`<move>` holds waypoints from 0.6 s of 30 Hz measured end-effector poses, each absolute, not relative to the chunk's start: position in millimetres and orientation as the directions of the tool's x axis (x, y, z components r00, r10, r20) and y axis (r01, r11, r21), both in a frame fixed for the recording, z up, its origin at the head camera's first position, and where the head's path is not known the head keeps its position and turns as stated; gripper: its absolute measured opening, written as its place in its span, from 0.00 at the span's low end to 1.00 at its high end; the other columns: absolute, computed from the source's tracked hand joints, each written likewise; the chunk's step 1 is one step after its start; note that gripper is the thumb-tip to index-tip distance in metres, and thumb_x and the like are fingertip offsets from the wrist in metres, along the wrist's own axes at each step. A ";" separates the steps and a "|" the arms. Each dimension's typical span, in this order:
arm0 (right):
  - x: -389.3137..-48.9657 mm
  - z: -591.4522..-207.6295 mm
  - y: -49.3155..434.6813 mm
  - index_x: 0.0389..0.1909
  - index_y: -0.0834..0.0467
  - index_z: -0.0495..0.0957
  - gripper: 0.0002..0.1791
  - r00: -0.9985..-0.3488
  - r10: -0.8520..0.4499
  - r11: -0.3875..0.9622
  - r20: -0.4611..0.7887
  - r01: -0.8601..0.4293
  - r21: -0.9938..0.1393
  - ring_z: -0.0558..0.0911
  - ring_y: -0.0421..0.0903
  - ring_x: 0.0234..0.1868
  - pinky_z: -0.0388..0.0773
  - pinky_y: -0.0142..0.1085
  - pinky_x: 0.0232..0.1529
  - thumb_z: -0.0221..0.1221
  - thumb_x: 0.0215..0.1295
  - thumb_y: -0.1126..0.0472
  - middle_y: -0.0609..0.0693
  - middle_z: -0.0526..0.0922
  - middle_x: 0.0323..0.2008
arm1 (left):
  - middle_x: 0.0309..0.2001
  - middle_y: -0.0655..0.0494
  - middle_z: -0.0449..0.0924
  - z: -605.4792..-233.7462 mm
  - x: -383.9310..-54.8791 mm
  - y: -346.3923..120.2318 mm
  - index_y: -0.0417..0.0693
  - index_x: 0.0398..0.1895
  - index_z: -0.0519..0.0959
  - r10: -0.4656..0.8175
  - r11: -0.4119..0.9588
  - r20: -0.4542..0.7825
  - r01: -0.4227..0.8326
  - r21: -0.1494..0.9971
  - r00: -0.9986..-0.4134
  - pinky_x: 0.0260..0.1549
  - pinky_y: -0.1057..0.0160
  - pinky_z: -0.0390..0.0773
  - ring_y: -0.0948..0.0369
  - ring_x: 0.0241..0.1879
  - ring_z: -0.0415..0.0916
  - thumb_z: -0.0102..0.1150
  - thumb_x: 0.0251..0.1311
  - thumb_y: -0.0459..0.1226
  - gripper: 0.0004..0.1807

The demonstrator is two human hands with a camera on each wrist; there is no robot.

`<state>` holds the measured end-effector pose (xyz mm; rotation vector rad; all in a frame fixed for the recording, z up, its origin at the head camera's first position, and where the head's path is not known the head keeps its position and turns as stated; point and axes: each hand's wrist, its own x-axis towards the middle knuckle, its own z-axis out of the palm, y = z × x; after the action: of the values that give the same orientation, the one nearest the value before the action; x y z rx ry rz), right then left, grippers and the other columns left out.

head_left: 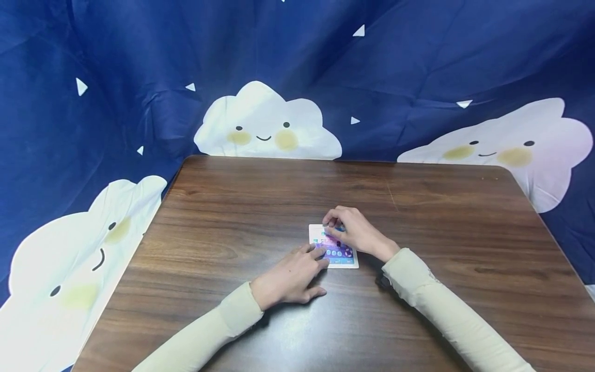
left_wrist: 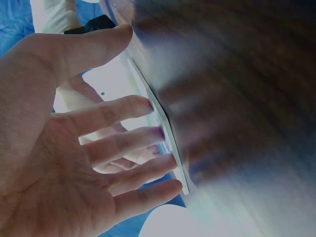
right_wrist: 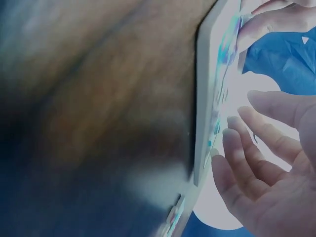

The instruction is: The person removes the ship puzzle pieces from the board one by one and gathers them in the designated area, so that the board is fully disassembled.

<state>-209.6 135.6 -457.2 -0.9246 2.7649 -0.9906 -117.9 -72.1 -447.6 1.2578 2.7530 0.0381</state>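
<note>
A small square board (head_left: 343, 262) with a white border and a purple and blue picture lies flat on the brown table. My left hand (head_left: 294, 274) is spread at its left side, with fingertips resting on the border. In the left wrist view, those straight fingers (left_wrist: 129, 148) reach the board's edge (left_wrist: 165, 126). Over the upper part of the board is my right hand (head_left: 355, 227), its fingers bent down and hiding some of the picture. From the right wrist, the right fingers (right_wrist: 247, 163) curve loosely beside the board's face (right_wrist: 224, 69), the thumb apart; no held thing shows.
The wooden table (head_left: 232, 206) reaches out on all sides of the board. A blue curtain (head_left: 139, 51) with smiling white clouds (head_left: 267, 124) hangs behind it. A dark thing (head_left: 383, 281) is at the right wrist. A small coloured thing (right_wrist: 173, 217) shows low in the right wrist view.
</note>
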 end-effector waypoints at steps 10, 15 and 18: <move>-206.2 -453.6 137.5 0.48 0.57 0.87 0.10 -0.806 -0.591 0.661 0.042 -0.513 -0.548 0.80 0.48 0.42 0.78 0.44 0.47 0.67 0.69 0.59 0.51 0.84 0.41 | 0.72 0.45 0.74 -445.2 -118.6 -70.1 0.47 0.63 0.80 0.761 0.647 -0.109 0.761 0.050 -0.640 0.71 0.51 0.75 0.43 0.70 0.75 0.66 0.64 0.56 0.31; -203.1 -451.1 136.6 0.50 0.56 0.86 0.12 -0.807 -0.591 0.684 -0.003 -0.499 -0.532 0.79 0.51 0.46 0.77 0.49 0.51 0.67 0.69 0.58 0.52 0.83 0.43 | 0.69 0.46 0.78 -445.0 -118.8 -69.8 0.47 0.59 0.82 0.774 0.631 -0.096 0.775 0.032 -0.626 0.72 0.53 0.74 0.45 0.68 0.77 0.67 0.64 0.56 0.29; -202.4 -450.9 135.6 0.49 0.55 0.87 0.11 -0.810 -0.586 0.693 -0.013 -0.492 -0.527 0.79 0.51 0.47 0.77 0.51 0.54 0.67 0.68 0.58 0.51 0.82 0.43 | 0.68 0.46 0.78 -446.1 -118.4 -70.3 0.47 0.57 0.82 0.777 0.628 -0.084 0.777 0.040 -0.624 0.73 0.52 0.72 0.47 0.68 0.77 0.67 0.63 0.56 0.27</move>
<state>-202.4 135.6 -450.9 -0.8750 2.7219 -0.7699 -118.4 -70.3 -446.1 1.3156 2.7501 0.0001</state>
